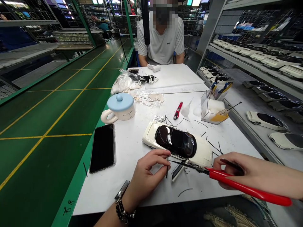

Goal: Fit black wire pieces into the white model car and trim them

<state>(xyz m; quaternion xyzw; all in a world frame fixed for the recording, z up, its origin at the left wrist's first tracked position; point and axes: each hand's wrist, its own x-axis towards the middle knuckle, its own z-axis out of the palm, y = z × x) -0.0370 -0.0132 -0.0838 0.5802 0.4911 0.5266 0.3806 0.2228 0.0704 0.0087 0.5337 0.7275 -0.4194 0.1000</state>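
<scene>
A white model car (201, 154) with a glossy black roof lies on the white table (132, 189) in front of me. My left hand (148, 176) pinches a thin black strip (167, 168) upright just beside the car's near side. My right hand (239, 171) is closed on red-handled scissors (246, 188) whose blades point left toward the strip. A small black-and-white trim piece (178, 171) lies under the blades. Short black offcuts (213, 145) are scattered around the car.
A black phone (103, 147) and a white mug with a blue lid (120, 108) stand at the left. A red cutter (178, 110), a clear box of tools (211, 108) and plastic bags (132, 82) lie farther back. A seated person (162, 37) faces me. Shelves of model cars (265, 121) line the right.
</scene>
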